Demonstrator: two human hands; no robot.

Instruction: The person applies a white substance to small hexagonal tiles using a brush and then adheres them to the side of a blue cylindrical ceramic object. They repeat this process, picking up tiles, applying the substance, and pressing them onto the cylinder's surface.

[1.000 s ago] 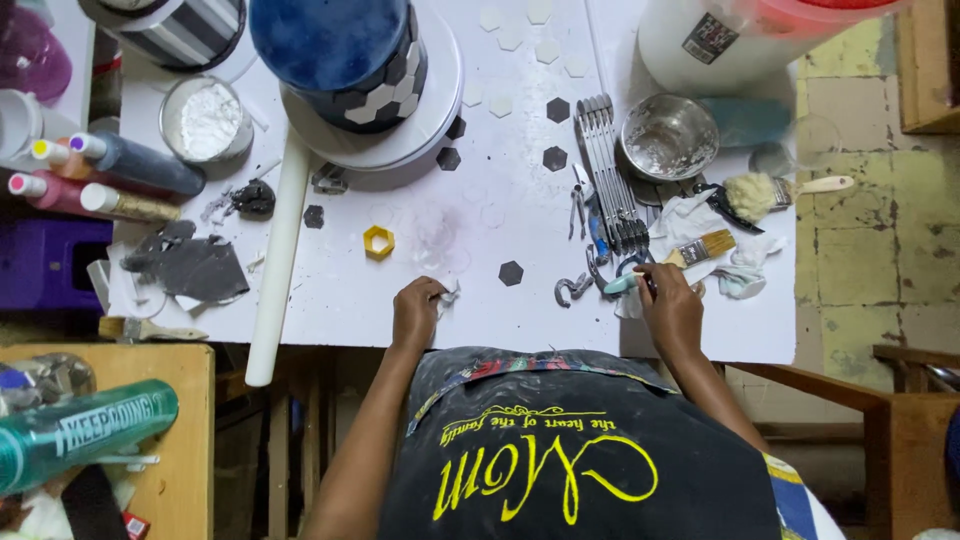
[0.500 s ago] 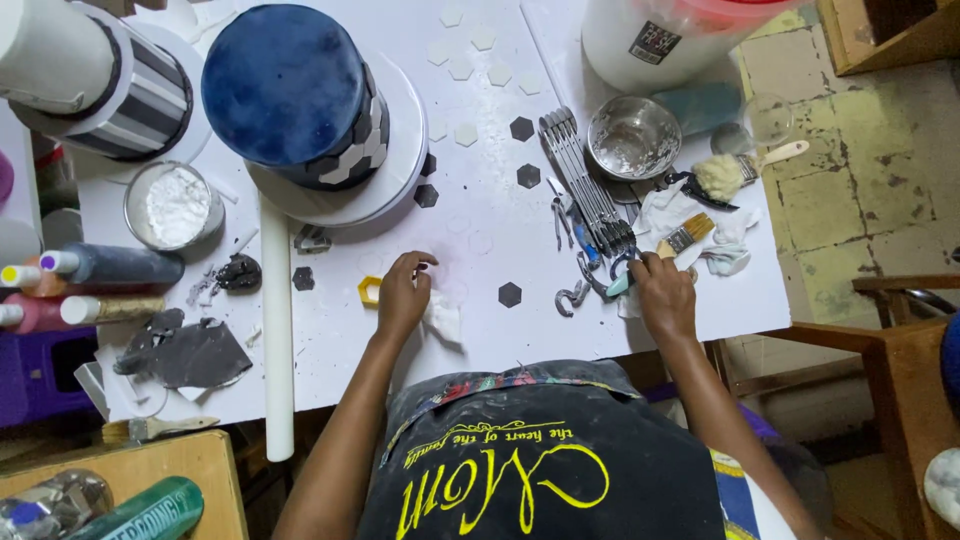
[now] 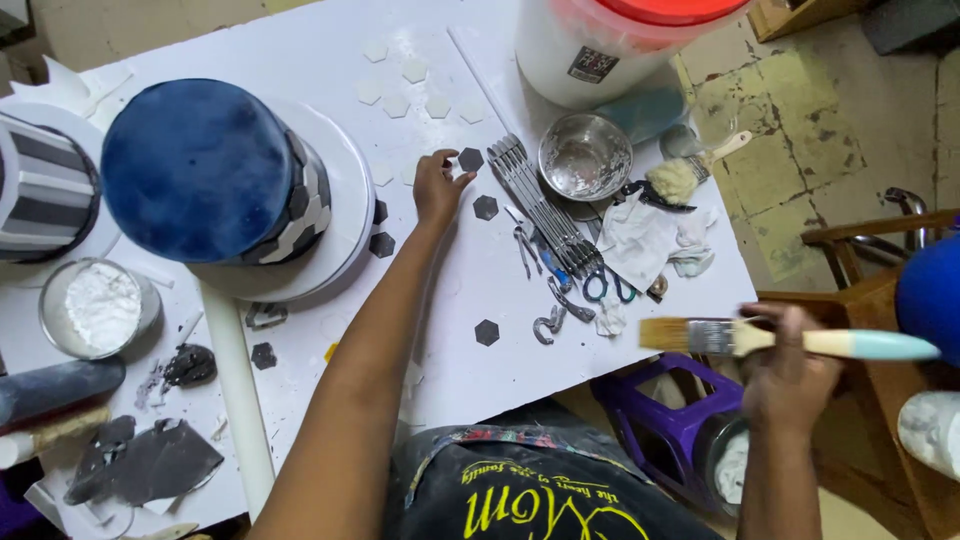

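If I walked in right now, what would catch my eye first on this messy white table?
Probably the tall round dark blue cake with grey hexagon tiles on its side, at the table's left. The left hand reaches to a dark grey hexagon piece mid-table, while the right hand holds a flat pale-handled brush off the table's right edge.

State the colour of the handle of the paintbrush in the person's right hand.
Pale turquoise, with a cream neck by the ferrule: the paintbrush in the right hand, head view.

You're at a home cake-decorating workshop: around the blue cake (image 3: 195, 170) lie dark hexagon cutouts (image 3: 471, 159) on a white worktop (image 3: 450, 290), a steel bowl (image 3: 585, 155), modelling tools (image 3: 535, 195).
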